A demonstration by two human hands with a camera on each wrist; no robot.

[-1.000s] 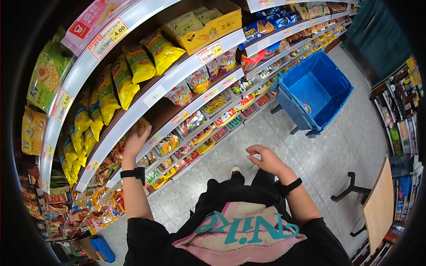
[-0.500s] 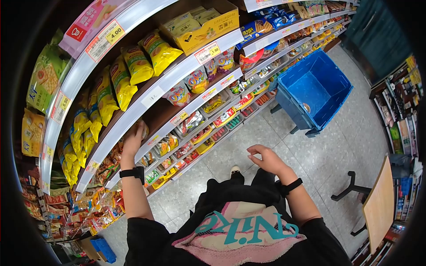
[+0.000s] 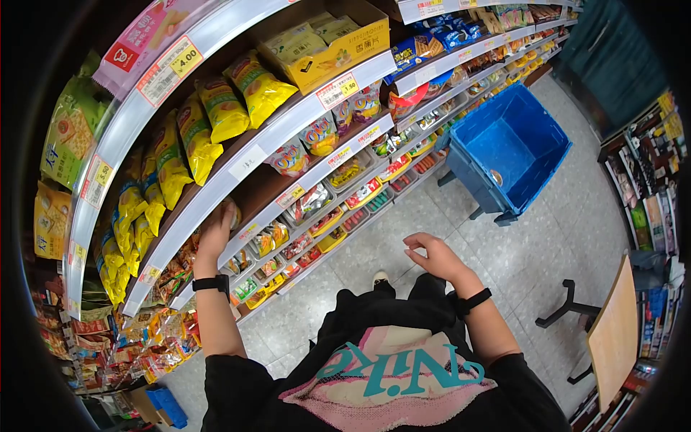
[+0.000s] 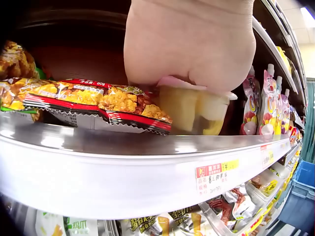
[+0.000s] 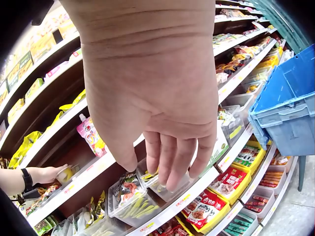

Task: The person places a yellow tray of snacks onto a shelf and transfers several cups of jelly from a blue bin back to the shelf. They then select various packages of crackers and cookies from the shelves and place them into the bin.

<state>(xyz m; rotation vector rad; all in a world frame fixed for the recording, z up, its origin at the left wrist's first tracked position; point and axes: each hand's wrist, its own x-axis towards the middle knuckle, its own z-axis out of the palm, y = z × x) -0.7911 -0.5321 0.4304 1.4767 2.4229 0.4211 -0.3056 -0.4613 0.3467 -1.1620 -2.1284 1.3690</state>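
Note:
My left hand reaches onto a middle shelf and grips a clear jelly cup with a pink lid and pale yellow fruit pieces inside. In the left wrist view the palm covers the lid, and the fingers are hidden behind the cup. The cup sits right at the shelf's front edge, beside a red and black snack packet. My right hand hangs in front of my body over the floor, its fingers loosely bent and holding nothing.
Yellow snack bags line the shelf above. Drink pouches stand further along the cup's shelf. A blue crate on legs stands to the right, near a wooden board. Lower shelves hold bins of small packets.
My left hand has shifted slightly to the left along the shelf, and more of the cup shows beside the fingers. My right hand stays almost where it was.

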